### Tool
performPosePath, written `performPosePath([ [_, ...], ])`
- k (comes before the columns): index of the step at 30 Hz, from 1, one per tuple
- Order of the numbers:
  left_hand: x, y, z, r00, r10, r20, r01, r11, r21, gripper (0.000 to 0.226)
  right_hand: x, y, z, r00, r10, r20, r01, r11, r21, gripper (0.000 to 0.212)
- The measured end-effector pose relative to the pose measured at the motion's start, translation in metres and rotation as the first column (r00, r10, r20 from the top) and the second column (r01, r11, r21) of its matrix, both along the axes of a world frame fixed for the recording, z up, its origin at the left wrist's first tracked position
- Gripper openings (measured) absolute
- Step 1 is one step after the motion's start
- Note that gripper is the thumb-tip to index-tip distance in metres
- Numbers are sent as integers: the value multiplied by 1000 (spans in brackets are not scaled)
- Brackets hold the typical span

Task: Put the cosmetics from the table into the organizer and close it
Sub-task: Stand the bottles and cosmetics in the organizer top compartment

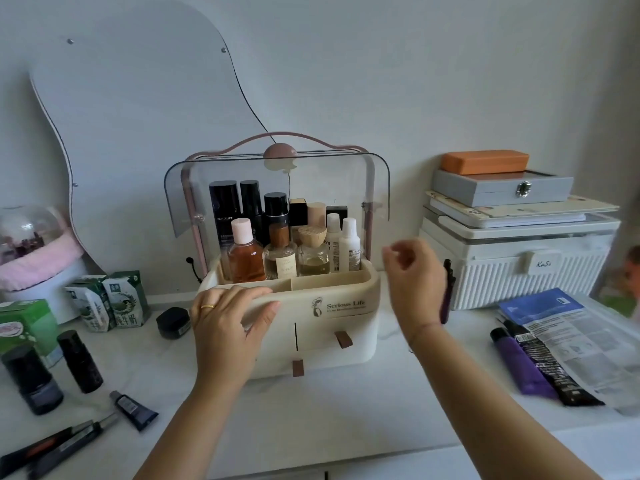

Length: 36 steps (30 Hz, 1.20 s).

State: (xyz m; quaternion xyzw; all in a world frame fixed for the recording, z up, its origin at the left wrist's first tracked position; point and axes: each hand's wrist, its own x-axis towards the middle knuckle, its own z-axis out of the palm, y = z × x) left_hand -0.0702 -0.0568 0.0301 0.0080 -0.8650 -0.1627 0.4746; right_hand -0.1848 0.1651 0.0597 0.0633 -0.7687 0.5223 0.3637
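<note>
The cream organizer (pixel 343 327) stands mid-table with its clear lid (pixel 375 188) swung up. Several bottles (pixel 280 244) fill its back compartment; the front trays look bare. My left hand (pixel 232 323) rests flat on the organizer's front left rim, holding nothing. My right hand (pixel 414 275) hovers at the organizer's right side with fingers loosely curled and nothing in it. Left of the organizer lie two dark bottles (pixel 78 362), a small tube (pixel 135 408), dark pencils (pixel 62 441) and a black jar (pixel 173 322). On the right lie a purple tube (pixel 519 367) and a black tube (pixel 550 370).
A wavy mirror (pixel 138 116) leans on the wall behind. Milk cartons (pixel 110 301), a green box (pixel 24 327) and a snow globe (pixel 31 244) sit at the left. A white ribbed box (pixel 519 275) with stacked cases stands at the right, with a leaflet (pixel 585 348) in front.
</note>
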Motion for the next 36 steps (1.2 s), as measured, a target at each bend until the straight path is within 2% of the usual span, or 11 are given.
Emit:
performPosePath([
  [2,0,0,0,1000,2,-1,-2,1000,-3,41,-9,26,-16,989,-146,3,145,984,-103,19],
  [5,-1,-1,-2,1000,2,-7,-2,1000,-1,40,-30,63,-41,954,-218,208,241,966,-95,43],
  [8,-3,-1,-3,1000,13,-10,-13,1000,-7,40,-49,85,-62,925,-82,372,122,989,-84,53],
  [13,-2,0,-3,1000,18,-12,-18,1000,3,41,-64,97,-79,883,26,469,-28,1000,-3,41],
  [16,-2,0,-2,1000,18,-15,-18,1000,-1,41,-52,94,-76,907,11,421,0,1000,-25,33],
  [19,-3,0,-3,1000,16,-21,-16,1000,-1,41,-19,86,-54,967,30,251,-7,996,-90,25],
  [22,-4,-1,-4,999,20,-32,-20,1000,-11,41,26,71,-22,980,190,63,-186,980,-69,32],
  [26,-4,-1,-4,999,19,-44,-20,999,-29,42,72,46,14,862,504,-60,-500,863,68,37],
  [28,-3,-1,-3,999,18,-45,-20,999,-33,42,73,33,25,792,608,-58,-607,794,32,39],
  [31,-1,1,-1,999,1,-43,-1,1000,-6,41,53,15,30,751,660,-26,-658,744,-111,40],
  [36,1,2,0,999,-12,-31,12,1000,4,39,20,-4,26,763,640,90,-626,767,-140,34],
])
